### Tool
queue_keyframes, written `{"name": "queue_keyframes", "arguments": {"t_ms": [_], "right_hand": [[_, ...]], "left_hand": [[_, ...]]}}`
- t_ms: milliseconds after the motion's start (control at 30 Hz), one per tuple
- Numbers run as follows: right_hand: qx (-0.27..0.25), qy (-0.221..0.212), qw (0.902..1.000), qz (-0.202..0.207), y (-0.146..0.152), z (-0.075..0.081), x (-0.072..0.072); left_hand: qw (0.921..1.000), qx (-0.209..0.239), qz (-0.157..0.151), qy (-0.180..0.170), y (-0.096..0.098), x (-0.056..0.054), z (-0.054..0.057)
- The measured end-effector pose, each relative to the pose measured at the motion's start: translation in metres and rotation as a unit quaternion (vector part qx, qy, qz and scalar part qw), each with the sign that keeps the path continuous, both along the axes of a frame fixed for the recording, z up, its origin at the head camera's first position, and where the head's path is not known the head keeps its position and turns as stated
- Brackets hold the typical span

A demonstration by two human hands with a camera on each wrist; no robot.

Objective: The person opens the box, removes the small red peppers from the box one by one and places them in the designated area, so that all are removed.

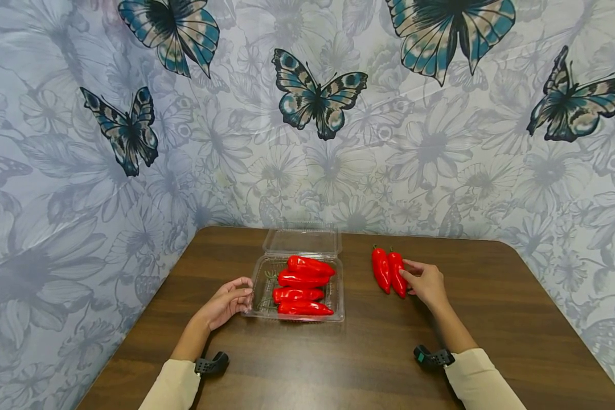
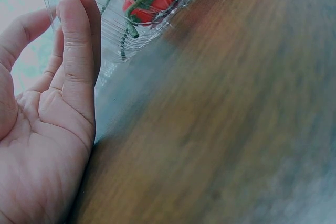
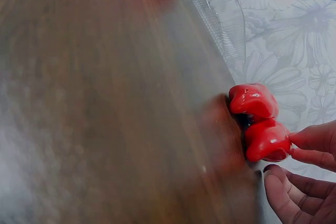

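While the relaxed left hand (image 1: 226, 302) touches a clear plastic clamshell box (image 1: 338, 296) mid-frame, the right hand (image 1: 428, 286), fingers parted, touches a red elongated pepper (image 1: 396, 271) right of centre.

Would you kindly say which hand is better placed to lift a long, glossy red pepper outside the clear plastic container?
Probably the right hand, touching one loose pepper; the left hand is at the container.

Red peppers (image 1: 303, 279) lay in an open clear container (image 1: 340, 293)
Four rested crosswise in a near-to-far row, the lid (image 1: 302, 242) tipped back on the far side. At right, two loose peppers (image 1: 381, 271) lay side by side, stems far.
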State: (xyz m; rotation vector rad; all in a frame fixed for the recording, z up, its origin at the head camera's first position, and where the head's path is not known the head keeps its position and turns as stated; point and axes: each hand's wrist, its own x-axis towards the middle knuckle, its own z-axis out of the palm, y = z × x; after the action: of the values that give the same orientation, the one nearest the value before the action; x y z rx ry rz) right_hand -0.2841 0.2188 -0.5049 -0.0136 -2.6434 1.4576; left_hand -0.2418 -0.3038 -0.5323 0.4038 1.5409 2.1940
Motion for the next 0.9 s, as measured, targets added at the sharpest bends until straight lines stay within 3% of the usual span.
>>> {"name": "queue_keyframes", "arguments": {"t_ms": [433, 700, 900], "right_hand": [[0.001, 0.007, 0.9998, -0.021, 0.007, 0.006, 0.001], [0.044, 0.061, 0.9962, -0.043, 0.008, 0.018, 0.006], [0.036, 0.084, 0.9958, 0.01, -0.005, 0.035, 0.011]], "left_hand": [[1.0, -0.002, 0.0, 0.008, 0.0, -0.001, -0.003], [1.0, -0.006, 0.0, 0.0, -0.001, 0.0, -0.003], [0.9999, -0.011, -0.002, 0.008, -0.004, -0.003, -0.002]]}}
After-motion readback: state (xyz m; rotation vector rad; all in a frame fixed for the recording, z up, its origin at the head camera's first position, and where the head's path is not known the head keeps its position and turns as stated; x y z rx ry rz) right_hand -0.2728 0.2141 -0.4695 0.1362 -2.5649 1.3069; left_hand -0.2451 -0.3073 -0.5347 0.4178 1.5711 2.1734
